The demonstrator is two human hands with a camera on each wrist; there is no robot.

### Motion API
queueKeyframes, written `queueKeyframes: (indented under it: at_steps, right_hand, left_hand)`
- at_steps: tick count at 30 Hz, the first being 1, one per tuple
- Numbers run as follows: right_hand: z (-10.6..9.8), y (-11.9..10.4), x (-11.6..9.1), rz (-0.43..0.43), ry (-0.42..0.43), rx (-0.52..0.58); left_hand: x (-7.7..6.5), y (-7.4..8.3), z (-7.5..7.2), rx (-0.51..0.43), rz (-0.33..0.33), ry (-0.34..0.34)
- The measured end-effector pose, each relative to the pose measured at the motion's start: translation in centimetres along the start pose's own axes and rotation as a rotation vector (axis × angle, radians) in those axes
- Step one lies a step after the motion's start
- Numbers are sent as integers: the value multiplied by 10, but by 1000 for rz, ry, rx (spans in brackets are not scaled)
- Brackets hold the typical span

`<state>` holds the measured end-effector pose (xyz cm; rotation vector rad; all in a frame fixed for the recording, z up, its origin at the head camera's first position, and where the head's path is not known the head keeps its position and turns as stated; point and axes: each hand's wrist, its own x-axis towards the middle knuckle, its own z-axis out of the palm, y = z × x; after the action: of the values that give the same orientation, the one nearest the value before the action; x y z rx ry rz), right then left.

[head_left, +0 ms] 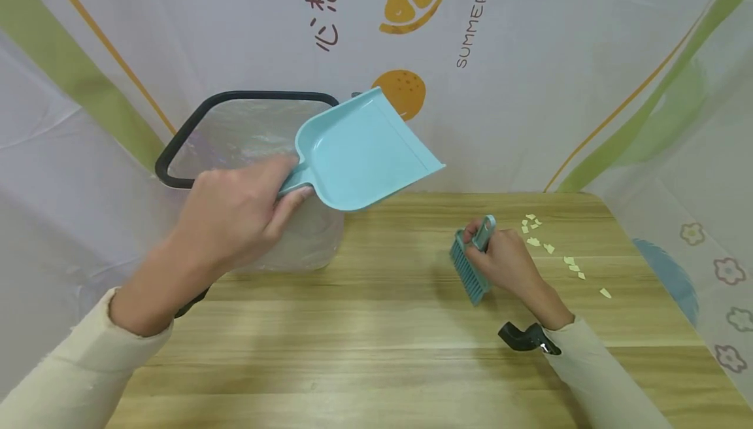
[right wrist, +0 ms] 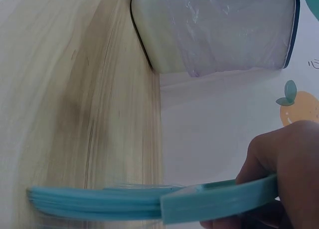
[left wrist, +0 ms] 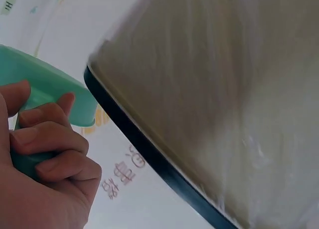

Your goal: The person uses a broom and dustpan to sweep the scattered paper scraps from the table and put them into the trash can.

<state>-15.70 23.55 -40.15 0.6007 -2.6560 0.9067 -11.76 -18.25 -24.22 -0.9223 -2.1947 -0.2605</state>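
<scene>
A light blue dustpan point(head_left: 361, 154) is held up by its handle in my left hand point(head_left: 235, 210), its pan bare and its flat lip pointing right. Behind and below that hand stands a bin point(head_left: 247, 94) with a black rim and a clear plastic liner. My right hand point(head_left: 508, 259) grips a teal hand brush point(head_left: 468, 269) by the handle. In the right wrist view the brush's bristles point(right wrist: 94, 203) reach down to the wooden table. Pale yellow scraps point(head_left: 549, 248) lie scattered on the table to the right of the brush.
The wooden table point(head_left: 353, 363) runs up to a white printed curtain point(head_left: 518, 121) at the back. Curtain also hangs along both sides. One scrap point(head_left: 605, 293) lies apart from the others, nearer the right edge. The bin stands at the table's back left.
</scene>
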Motion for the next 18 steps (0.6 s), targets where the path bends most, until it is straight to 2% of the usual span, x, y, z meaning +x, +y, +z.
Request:
queueKeyframes:
  at_steps: [8,13,18]
  right_hand:
    - [0,-1,0,-3,7,-14]
    - [-1,-1,-1,9,-2,-32]
    - [0,-2,0,-10,13,-53]
  left_hand:
    - [-3,20,20,-42,91,55]
    - [-8,31,34,-102,106,24]
    - [-20,38,55,-149,114,-27]
